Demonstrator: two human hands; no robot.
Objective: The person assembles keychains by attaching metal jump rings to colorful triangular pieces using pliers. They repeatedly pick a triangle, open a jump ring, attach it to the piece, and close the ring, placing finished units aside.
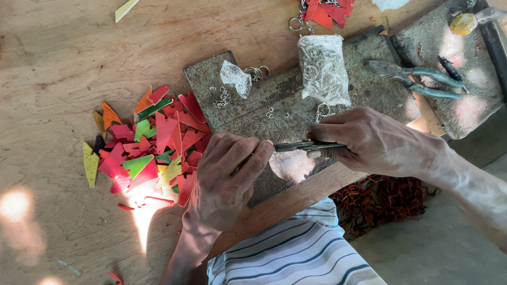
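My right hand [369,140] grips a pair of slim metal pliers [303,146], their jaws pointing left over a worn metal plate [285,100]. My left hand [229,174] is closed with its fingertips pinched at the plier tips; whatever small piece sits between them is hidden. Just left of that hand lies a pile of red, green, orange and yellow leaf-shaped cut-outs [150,145]. Small metal rings [222,97] are scattered on the plate above.
A clear bag of rings [323,68] and a smaller crumpled bag [235,78] rest on the plate. Grey-handled pliers [417,78] lie on a stone block at the right. Finished red pieces on key rings [319,13] lie at the top. Tangled red cords [377,200] lie below.
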